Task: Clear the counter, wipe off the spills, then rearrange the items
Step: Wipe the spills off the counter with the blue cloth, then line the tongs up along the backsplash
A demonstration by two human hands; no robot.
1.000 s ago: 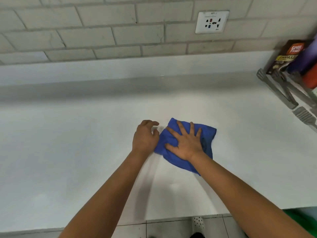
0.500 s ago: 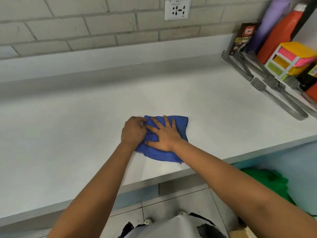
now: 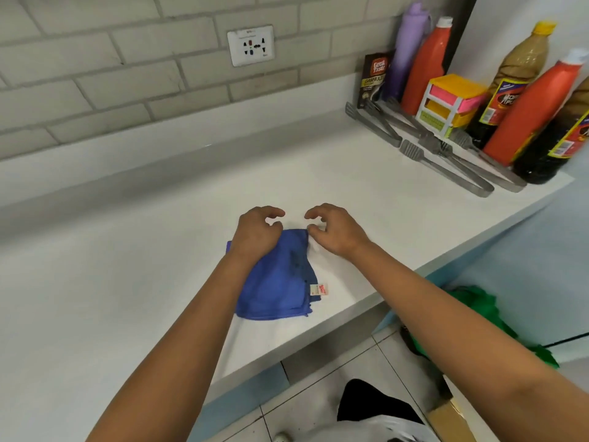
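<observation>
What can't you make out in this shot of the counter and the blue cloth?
Head view:
- Folded blue microfibre cloth: its far left part, hidden under the left hand.
- Cloth's small white tag: print too small to read.
- Dark sauce bottle: cut off by the right edge.
- Grey metal tongs: handle ends hidden behind the bottles.

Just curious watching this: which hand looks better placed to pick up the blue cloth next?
Probably the left hand: it rests over the folded blue cloth. The right hand hovers beside its far corner, over the white counter.

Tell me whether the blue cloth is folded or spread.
Folded: the blue microfibre cloth shows stacked layered edges at its near corner, forming a compact rectangle.
</observation>
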